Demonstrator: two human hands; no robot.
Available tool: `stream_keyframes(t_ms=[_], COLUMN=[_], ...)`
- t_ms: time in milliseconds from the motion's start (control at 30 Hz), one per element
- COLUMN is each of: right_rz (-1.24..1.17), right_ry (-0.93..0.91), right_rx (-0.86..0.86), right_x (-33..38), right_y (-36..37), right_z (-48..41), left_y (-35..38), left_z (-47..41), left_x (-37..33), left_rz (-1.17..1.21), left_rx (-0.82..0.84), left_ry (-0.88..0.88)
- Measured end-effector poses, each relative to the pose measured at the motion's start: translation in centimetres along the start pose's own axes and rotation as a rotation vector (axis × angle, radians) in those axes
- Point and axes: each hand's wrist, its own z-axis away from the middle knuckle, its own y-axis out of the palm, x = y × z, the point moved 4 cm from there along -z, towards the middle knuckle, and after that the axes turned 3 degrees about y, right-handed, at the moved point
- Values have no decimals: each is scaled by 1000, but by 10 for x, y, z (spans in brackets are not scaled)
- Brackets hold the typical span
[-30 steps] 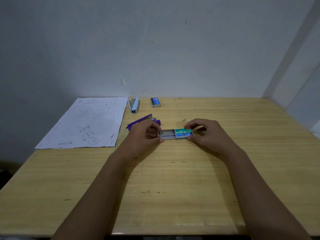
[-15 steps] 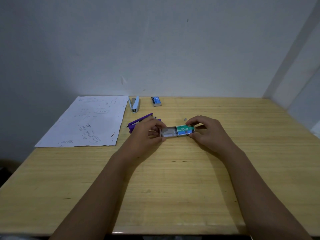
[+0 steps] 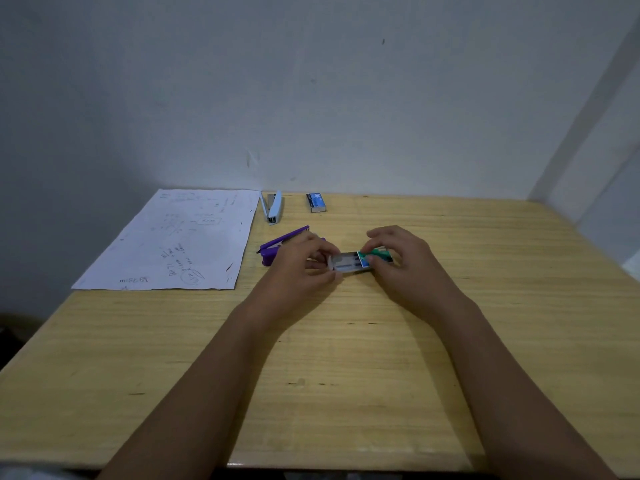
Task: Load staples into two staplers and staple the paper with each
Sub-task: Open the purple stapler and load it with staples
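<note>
Your left hand [image 3: 304, 263] is closed in a pinch on the grey inner tray [image 3: 346, 264] of a staple box, thumb below and fingers above its left end. Your right hand [image 3: 405, 261] is closed around the green sleeve [image 3: 379, 257] of the same box, fingers curled over its far side. The tray stands pulled out to the left of the sleeve, and dark strips show inside it; whether these are staples cannot be told with certainty. The box is held near the middle of the desk [image 3: 346, 358], slightly toward the far edge; whether it touches the surface cannot be told. The purple stapler [image 3: 277, 244] lies just behind your left hand, partly hidden by it, with its top arm raised open. The pale blue stapler [image 3: 273, 206] lies at the far edge, just beside the right side of the paper [image 3: 173, 240]. The paper lies flat at the far left corner, with handwriting on it. A second staple box, blue [image 3: 316, 201], rests at the far edge, near the blue stapler and apart from it.
</note>
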Motion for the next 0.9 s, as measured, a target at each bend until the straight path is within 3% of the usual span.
stream_keyframes(t_ms=[200, 400, 567, 700, 900], right_rz=[446, 664, 778, 739, 338], right_ry=[-36, 130, 108, 60, 45], right_rx=[78, 301, 382, 387, 361], right_x=[26, 51, 63, 55, 38], right_y=[12, 16, 21, 23, 18], right_z=[-15, -33, -42, -42, -40], left_y=[2, 1, 4, 3, 1], left_z=[2, 1, 0, 0, 0], left_x=[2, 4, 8, 9, 7], left_rz=[12, -45, -49, -46, -54], left_rx=[-14, -2, 16, 29, 30], left_ry=[-67, -86, -121, -123, -108])
